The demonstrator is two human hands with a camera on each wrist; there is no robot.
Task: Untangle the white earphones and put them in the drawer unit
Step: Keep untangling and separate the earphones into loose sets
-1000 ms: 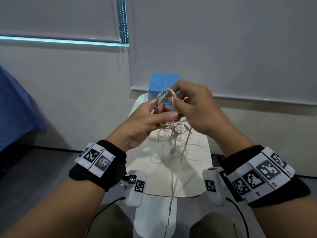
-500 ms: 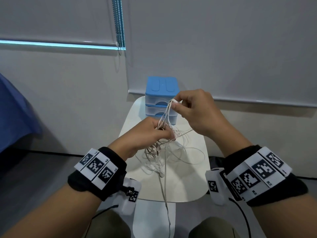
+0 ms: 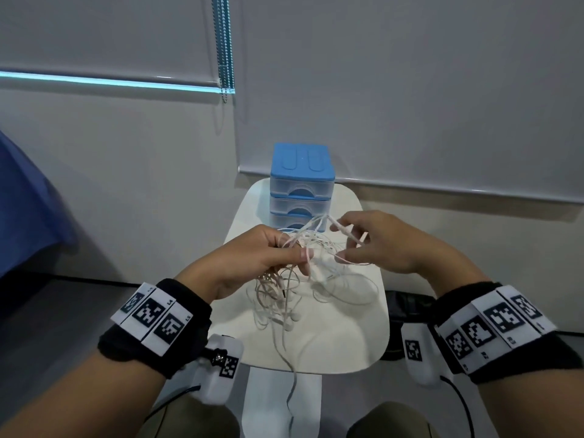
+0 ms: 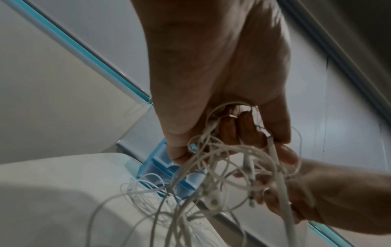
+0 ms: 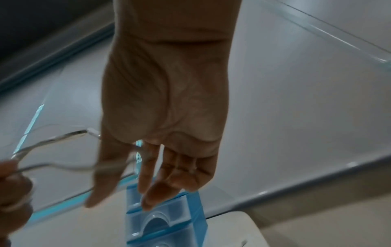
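- White cable, thin and looped many times over, makes up the earphones [image 3: 303,279]: a bundle held at centre frame in the head view above the small white table [image 3: 363,343], with loose coils and the earbuds trailing onto the tabletop and one strand hanging off its near edge at the bottom of the frame.
- Left hand [image 3: 252,257] has its fingers curled round the thick of the tangle; the left wrist view shows several loops passing through the closed fist.
- Right hand [image 3: 388,245] is mostly spread, fingers fairly straight. A strand crosses between thumb and forefinger, but whether it is truly pinched or only draped there I cannot tell.
- Risk: pulling the two hands apart while the fist is clamped on crossed loops would likely tighten the knot rather than free it.
- Risk: the strand over the table edge could snag or drag the earbuds off as the bundle lifts.
- Risk: a light hold on a slick, thin cord may let it slip back into the mass.
- Drawer unit [image 3: 301,188], blue-topped with clear drawers, stands at the far end of the table, just behind the hands; the top two drawers look closed and nothing shows inside them, while the hands partly hide the lowest one. The earphones are not in it yet.
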